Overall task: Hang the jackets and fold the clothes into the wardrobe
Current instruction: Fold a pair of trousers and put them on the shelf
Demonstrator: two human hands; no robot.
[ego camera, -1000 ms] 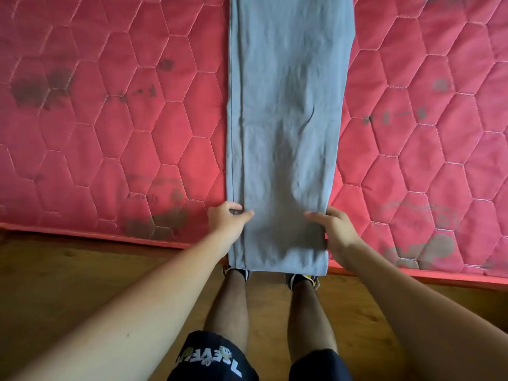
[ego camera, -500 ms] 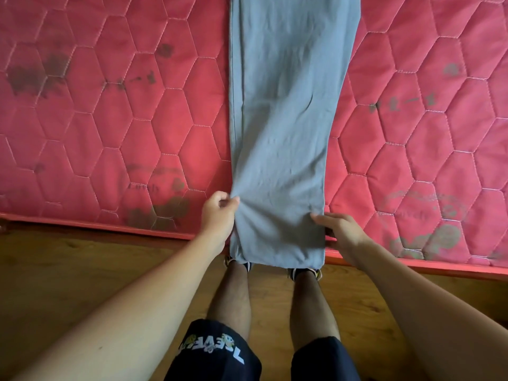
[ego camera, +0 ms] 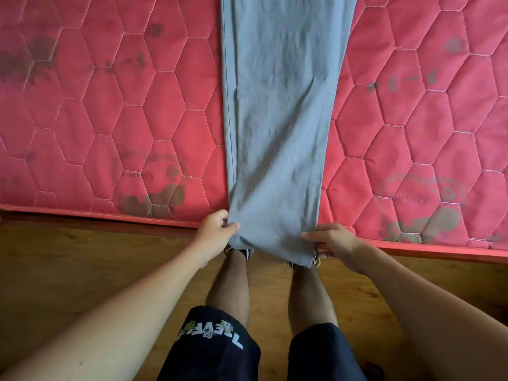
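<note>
A long grey garment point(ego camera: 280, 111), folded into a narrow strip, lies stretched across the red quilted mattress point(ego camera: 115, 119) and runs out of the top of the view. Its near end hangs just over the mattress edge. My left hand point(ego camera: 215, 229) pinches the near left corner of the grey garment. My right hand point(ego camera: 331, 240) grips the near right corner, fingers on top and thumb under the cloth. The cloth narrows between my hands.
The mattress's red piped front edge point(ego camera: 110, 215) runs across the view, with a wooden floor point(ego camera: 68, 265) below it. My legs, in dark shorts point(ego camera: 220, 345), stand against the mattress edge beneath the garment's end. Dark stains mark the mattress.
Both hands have gone from lying flat on the garment's near end to gripping its corners and have drawn that end toward me, past the mattress edge. The cloth now tapers.
</note>
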